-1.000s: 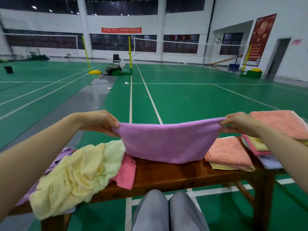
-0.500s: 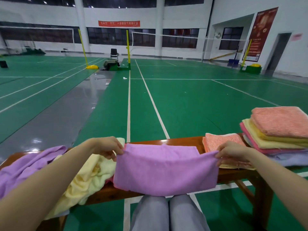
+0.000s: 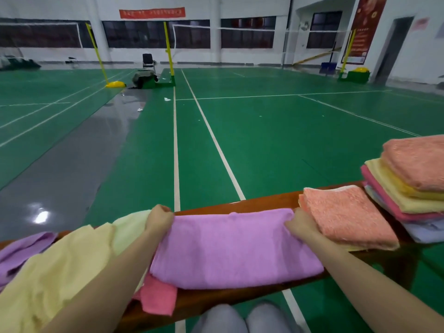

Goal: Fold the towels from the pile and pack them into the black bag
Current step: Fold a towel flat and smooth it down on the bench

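Two hands hold one purple towel (image 3: 230,248) that lies flat on the brown worktop (image 3: 259,203). The left hand (image 3: 158,221) has its grip clenched on the far left corner of the towel. The right hand (image 3: 300,224) has its grip pinching the far right corner. The towel is folded over, and it spreads from the two hands back to the near edge of the worktop, between both arms.

On the left lies a messy pile. It has one big yellow towel (image 3: 55,272), one light purple towel (image 3: 21,251) at the far left, and one pink towel (image 3: 158,299) poking out from under the purple towel at the near edge.

On the right, just beside the right hand, one orange towel (image 3: 346,217) sits folded on top of a thin yellow one. Farther right is a tall stack of folded towels (image 3: 408,183), with an orange one on top, then yellow, pink and pale blue ones below. How many are in the stack is hard to count.

Two gray knees (image 3: 242,318) show below the worktop. The floor is a green court with white lines.
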The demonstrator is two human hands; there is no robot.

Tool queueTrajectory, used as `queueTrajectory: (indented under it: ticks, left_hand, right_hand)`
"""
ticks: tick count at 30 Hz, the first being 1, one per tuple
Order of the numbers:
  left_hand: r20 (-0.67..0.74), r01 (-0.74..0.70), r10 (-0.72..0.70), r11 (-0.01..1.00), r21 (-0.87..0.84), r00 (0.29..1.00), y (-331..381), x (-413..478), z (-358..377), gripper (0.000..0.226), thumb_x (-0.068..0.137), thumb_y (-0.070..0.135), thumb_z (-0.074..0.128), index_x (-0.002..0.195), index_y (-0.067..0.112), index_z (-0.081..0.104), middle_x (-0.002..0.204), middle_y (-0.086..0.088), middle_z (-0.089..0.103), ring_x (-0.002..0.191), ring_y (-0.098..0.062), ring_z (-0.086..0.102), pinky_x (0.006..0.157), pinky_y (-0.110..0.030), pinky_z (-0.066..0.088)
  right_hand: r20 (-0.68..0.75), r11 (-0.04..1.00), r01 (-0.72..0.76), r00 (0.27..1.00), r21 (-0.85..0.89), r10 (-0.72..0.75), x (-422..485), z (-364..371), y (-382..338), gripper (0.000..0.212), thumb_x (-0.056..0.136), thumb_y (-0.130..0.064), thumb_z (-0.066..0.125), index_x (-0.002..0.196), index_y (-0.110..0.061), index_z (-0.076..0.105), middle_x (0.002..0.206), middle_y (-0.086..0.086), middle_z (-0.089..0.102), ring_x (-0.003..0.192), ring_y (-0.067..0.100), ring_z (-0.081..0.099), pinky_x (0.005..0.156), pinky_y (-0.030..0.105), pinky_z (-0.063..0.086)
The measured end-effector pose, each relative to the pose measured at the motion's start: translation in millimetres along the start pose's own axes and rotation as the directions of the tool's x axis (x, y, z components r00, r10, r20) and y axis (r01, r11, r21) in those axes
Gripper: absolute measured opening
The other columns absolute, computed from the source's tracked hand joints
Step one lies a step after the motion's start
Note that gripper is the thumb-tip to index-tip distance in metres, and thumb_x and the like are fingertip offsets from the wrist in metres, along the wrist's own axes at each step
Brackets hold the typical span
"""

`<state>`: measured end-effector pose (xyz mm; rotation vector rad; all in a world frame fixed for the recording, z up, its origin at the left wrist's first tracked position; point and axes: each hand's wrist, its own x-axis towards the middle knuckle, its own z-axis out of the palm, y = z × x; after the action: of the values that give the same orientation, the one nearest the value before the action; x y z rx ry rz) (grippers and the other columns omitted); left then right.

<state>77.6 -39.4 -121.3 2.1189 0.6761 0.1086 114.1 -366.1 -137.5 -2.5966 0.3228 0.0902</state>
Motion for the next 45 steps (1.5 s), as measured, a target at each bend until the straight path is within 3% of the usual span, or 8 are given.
queueTrajectory:
  ticks: [9, 17, 24, 28, 32, 39, 42, 45]
  left_hand:
    - [0.397, -0.617, 0.49, 0.72, 0.318, 0.776, 5, -62, 59, 0.033, 0.092, 0.014, 0.05, 0.125, 0.013, 0.057, 0.14, -0.005, 0.046, 0.128, -0.022, 0.044, 0.106, -0.028, 0.032]
    - [0.529, -0.684, 0.589, 0.729, -0.022, 0.611, 30, -142, 140, 0.037, 0.081, 0.022, 0.07, 0.116, 0.012, 0.067, 0.131, -0.006, 0.057, 0.12, -0.022, 0.05, 0.103, -0.029, 0.036]
    - [0.556, -0.818, 0.612, 0.51, 0.266, 0.563, 33, -156, 173, 0.067, 0.075, 0.041, 0.072, 0.135, 0.023, 0.048, 0.144, -0.004, 0.039, 0.134, -0.029, 0.026, 0.112, -0.038, 0.017]
    - [0.452, -0.811, 0.677, 0.528, 0.252, 0.581, 35, -159, 176, 0.039, 0.088, 0.028, 0.057, 0.126, 0.019, 0.059, 0.134, -0.008, 0.05, 0.121, -0.031, 0.037, 0.101, -0.038, 0.028]
    - [0.343, -0.737, 0.67, 0.666, 0.116, 0.659, 35, -156, 175, 0.028, 0.092, 0.023, 0.051, 0.109, 0.013, 0.07, 0.115, -0.007, 0.062, 0.103, -0.026, 0.046, 0.085, -0.037, 0.037]
    - [0.267, -0.45, 0.537, 0.832, -0.323, 0.801, 40, -149, 152, 0.021, 0.089, 0.015, 0.055, 0.075, 0.007, 0.068, 0.065, -0.004, 0.054, 0.06, -0.012, 0.041, 0.058, -0.019, 0.034]
    - [0.241, -0.34, 0.478, 0.827, -0.448, 0.844, 39, -147, 136, 0.018, 0.09, 0.011, 0.054, 0.076, 0.01, 0.065, 0.069, -0.007, 0.054, 0.06, -0.004, 0.041, 0.059, -0.01, 0.036]
    - [0.235, -0.267, 0.426, 0.824, -0.5, 0.874, 33, -135, 118, 0.013, 0.089, 0.008, 0.056, 0.078, 0.004, 0.063, 0.07, -0.007, 0.056, 0.068, -0.01, 0.048, 0.066, -0.021, 0.045]
  right_hand:
    - [0.017, 0.975, 0.134, 0.99, 0.178, -0.139, -20, -7, 21, 0.041, 0.096, -0.007, 0.045, 0.136, 0.003, 0.042, 0.143, 0.019, 0.043, 0.13, 0.032, 0.042, 0.106, 0.03, 0.029]
    - [0.123, 0.901, 0.01, 0.99, 0.434, -0.07, -32, -11, 24, 0.026, 0.099, -0.015, 0.038, 0.117, -0.007, 0.054, 0.113, 0.013, 0.054, 0.104, 0.022, 0.045, 0.087, 0.029, 0.035]
    - [0.164, 0.916, 0.048, 0.979, 0.399, -0.123, -41, -9, 35, 0.04, 0.1, -0.019, 0.038, 0.134, 0.0, 0.045, 0.142, 0.016, 0.043, 0.123, 0.023, 0.043, 0.107, 0.035, 0.029]
    - [0.146, 0.892, 0.053, 0.981, 0.449, -0.131, -34, -6, 39, 0.034, 0.1, -0.019, 0.038, 0.128, -0.003, 0.052, 0.132, 0.011, 0.05, 0.125, 0.027, 0.043, 0.105, 0.036, 0.033]
    - [0.178, 0.855, -0.089, 0.984, 0.511, -0.003, -28, -10, 31, 0.026, 0.097, -0.013, 0.042, 0.072, -0.018, 0.048, 0.077, 0.003, 0.05, 0.079, 0.021, 0.048, 0.065, 0.027, 0.039]
    - [0.293, 0.74, -0.44, 0.897, 0.509, 0.331, -17, -25, -3, 0.022, 0.095, -0.014, 0.048, 0.079, 0.001, 0.046, 0.074, 0.012, 0.041, 0.076, 0.025, 0.046, 0.086, 0.034, 0.05]
    - [0.424, 0.604, -0.489, 0.867, 0.629, 0.26, -22, -21, -11, 0.024, 0.095, -0.016, 0.048, 0.072, -0.009, 0.043, 0.061, 0.007, 0.053, 0.063, 0.016, 0.043, 0.039, 0.016, 0.047]
    - [0.39, 0.512, -0.457, 0.889, 0.727, 0.239, -27, -10, -26, 0.019, 0.089, -0.019, 0.054, 0.07, -0.014, 0.05, 0.055, 0.003, 0.057, 0.059, 0.014, 0.05, 0.04, 0.019, 0.042]
